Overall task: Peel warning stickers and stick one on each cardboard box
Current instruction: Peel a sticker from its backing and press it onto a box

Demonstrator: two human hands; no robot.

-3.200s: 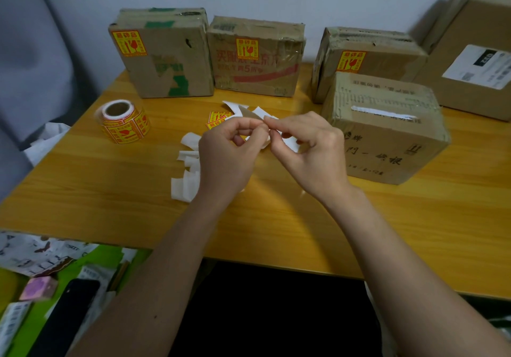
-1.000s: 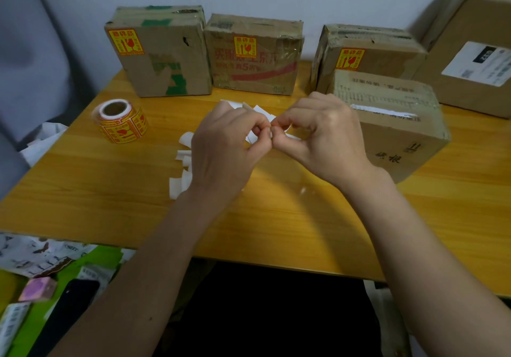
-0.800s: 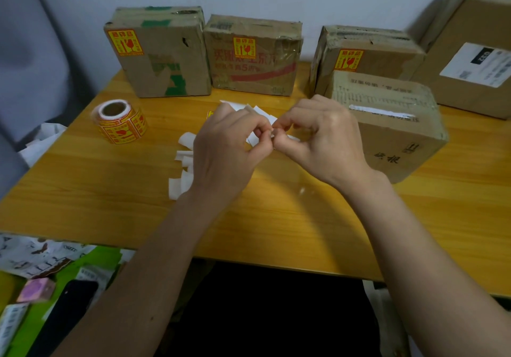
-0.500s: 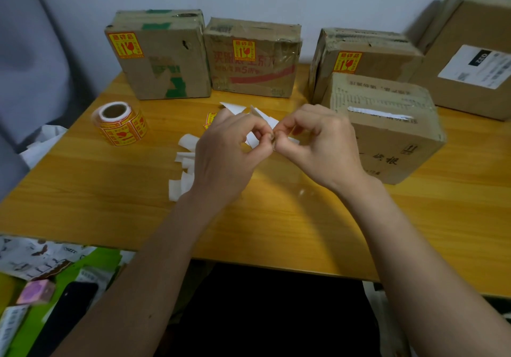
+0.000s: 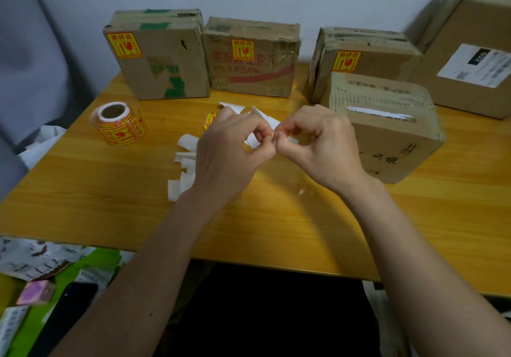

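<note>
Centre of frame: I see my left hand (image 5: 225, 152) and right hand (image 5: 318, 146) meeting fingertip to fingertip above the wooden table (image 5: 276, 218). Both are pinched shut on one small piece of white backing paper (image 5: 264, 117), which sticks up between them. Whether a sticker still sits on that piece I cannot tell; the fingers cover it.

Upper left of centre: sticker roll (image 5: 119, 124) lying on the table, well apart from the hands. A loose yellow sticker (image 5: 210, 117) shows just beyond my left knuckles. White paper scraps (image 5: 182, 168) lie scattered on the table left of that hand.

Along the top of the frame, three cardboard boxes against the wall, each carrying a yellow warning sticker on its front: left box (image 5: 157, 55), middle box (image 5: 251, 58), right box (image 5: 365, 58). In front of the right one, near my right hand, a fourth box (image 5: 387, 124) with no yellow sticker on the faces I see. Far upper right, a large box (image 5: 470, 58) with a white shipping label.

Lower left: blurred clutter beside the table edge.
</note>
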